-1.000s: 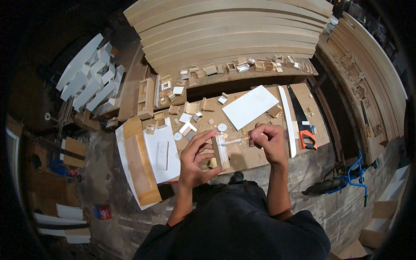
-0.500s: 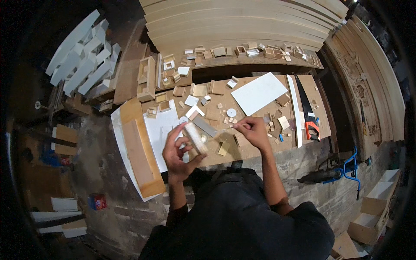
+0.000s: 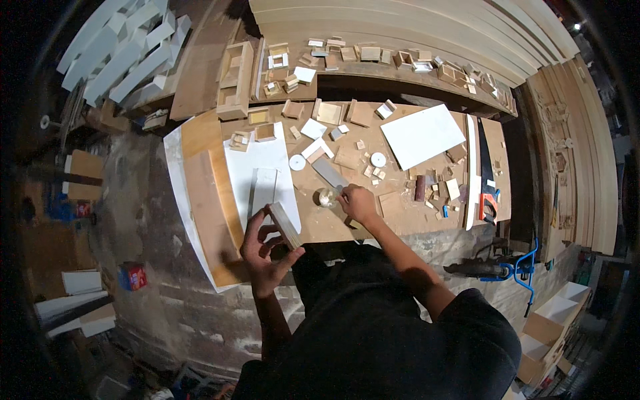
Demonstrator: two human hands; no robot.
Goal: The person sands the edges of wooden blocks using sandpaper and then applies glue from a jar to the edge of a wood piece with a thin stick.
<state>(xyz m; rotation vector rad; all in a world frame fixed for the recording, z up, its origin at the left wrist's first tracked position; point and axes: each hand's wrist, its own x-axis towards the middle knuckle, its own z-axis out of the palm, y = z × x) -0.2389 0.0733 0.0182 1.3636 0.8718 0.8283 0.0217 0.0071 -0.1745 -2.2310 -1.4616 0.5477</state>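
Between the thumb and fingers of my left hand [image 3: 265,250] is a small wooden block [image 3: 287,228], tilted on edge just off the table's near edge. My right hand [image 3: 359,203] is pinched closed beside a small round clear container [image 3: 327,197] with whitish stuff in it. The thin stick seen earlier in that hand is mostly hidden now by the fingers. A grey strip [image 3: 329,173] lies just beyond the container. Under the right wrist, a small wooden piece is partly covered.
The worktable [image 3: 310,223] bears several little wooden boxes and offcuts, a white panel [image 3: 423,137], white discs [image 3: 378,159] and a handsaw [image 3: 489,200] with an orange handle. A back shelf [image 3: 373,70] holds more small boxes. A blue bicycle [image 3: 523,270] stands at right.
My right hand has come down and left to the round container. My left hand has moved a little lower with the wooden block. The whole view has shifted.
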